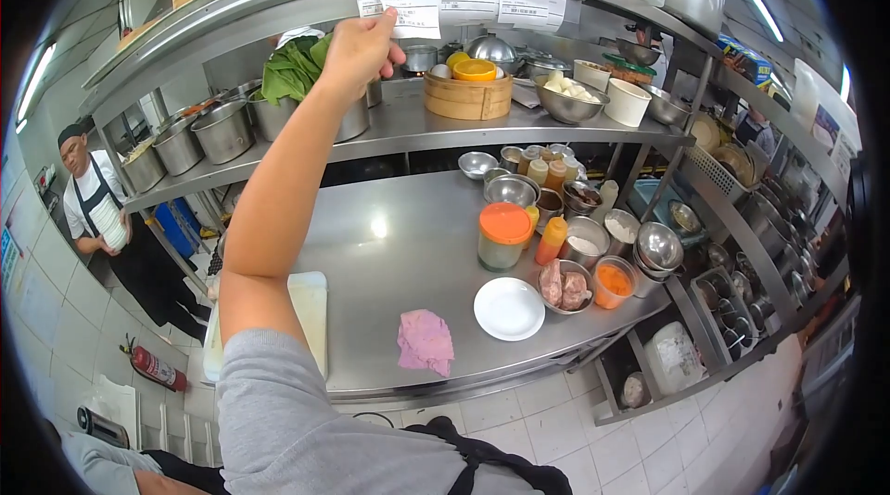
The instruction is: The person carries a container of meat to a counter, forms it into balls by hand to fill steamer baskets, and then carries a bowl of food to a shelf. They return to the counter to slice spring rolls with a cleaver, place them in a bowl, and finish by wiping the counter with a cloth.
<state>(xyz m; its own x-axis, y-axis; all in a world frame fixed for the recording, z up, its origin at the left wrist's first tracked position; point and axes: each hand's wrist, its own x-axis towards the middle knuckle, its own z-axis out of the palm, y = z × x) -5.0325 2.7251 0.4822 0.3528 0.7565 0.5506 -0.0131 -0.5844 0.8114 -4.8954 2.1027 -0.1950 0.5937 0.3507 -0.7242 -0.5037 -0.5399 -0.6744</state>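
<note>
My left hand (359, 56) is raised to the rail of the steel shelf above the counter. Its fingertips are closed at the left edge of a printed order ticket (417, 13), which hangs lower than the others. Beside it on the rail are more printed tickets (530, 8). Below the hand, leafy greens (286, 73) stick up from a pot, and a round bamboo steamer (468, 98) stands just to the right. My right hand is out of view.
On the steel counter (389, 217) lie a pink cloth (425, 343), a white plate (509, 309) and a cutting board (315, 314). A bowl of raw meat (565, 288), sauce bottles (551, 240) and an orange-lidded container (506, 235) crowd the right. A co-worker (102, 208) stands left.
</note>
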